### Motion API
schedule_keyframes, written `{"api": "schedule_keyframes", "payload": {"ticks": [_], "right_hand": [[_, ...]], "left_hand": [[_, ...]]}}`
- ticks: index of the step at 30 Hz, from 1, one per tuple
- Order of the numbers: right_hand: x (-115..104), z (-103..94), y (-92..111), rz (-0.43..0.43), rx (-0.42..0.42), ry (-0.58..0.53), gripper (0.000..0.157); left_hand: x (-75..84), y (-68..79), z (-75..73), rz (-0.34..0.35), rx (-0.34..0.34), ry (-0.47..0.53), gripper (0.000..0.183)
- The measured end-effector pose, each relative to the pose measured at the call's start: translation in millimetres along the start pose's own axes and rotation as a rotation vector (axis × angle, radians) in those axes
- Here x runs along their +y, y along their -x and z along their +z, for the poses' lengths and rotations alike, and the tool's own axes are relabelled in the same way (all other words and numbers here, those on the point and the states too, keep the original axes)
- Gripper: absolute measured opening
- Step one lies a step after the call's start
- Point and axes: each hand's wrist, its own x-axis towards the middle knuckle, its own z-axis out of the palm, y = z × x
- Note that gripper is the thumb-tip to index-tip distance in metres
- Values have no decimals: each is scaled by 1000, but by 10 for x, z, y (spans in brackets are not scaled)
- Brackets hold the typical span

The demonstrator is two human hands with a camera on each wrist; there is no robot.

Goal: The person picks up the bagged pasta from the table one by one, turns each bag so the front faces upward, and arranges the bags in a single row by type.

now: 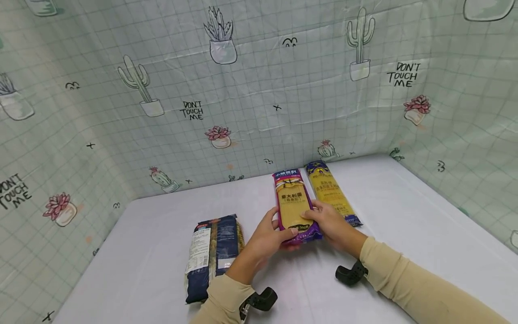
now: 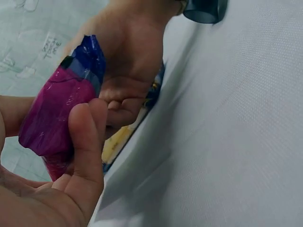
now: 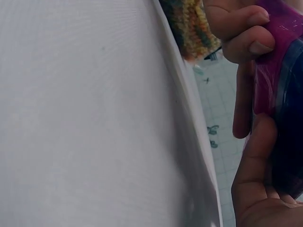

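One purple-edged pasta pack, just right of the head view's centre: left hand and right hand curl round its lower end, thumbs on top, presumably steadying its length. Yellow pack farther right; navy pack lower left of centre.

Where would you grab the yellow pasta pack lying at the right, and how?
Probably across the middle, pinching its two long edges, coming from above and its right. The yellow pasta pack lies flat, long and narrow, so its width looks easiest to span. On its left, the purple pack and the right hand crowd the way.
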Motion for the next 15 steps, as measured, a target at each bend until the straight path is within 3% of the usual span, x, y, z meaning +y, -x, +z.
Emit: {"api": "schedule_keyframes", "payload": {"ticks": [10, 15], "right_hand": [[-23, -32, -26, 23, 3, -29, 57], [-66, -45, -11, 15, -6, -93, 59]], "left_hand": [[-34, -54, 66, 24, 64, 55, 77], [-33, -100, 101, 47, 125, 88, 72]]}}
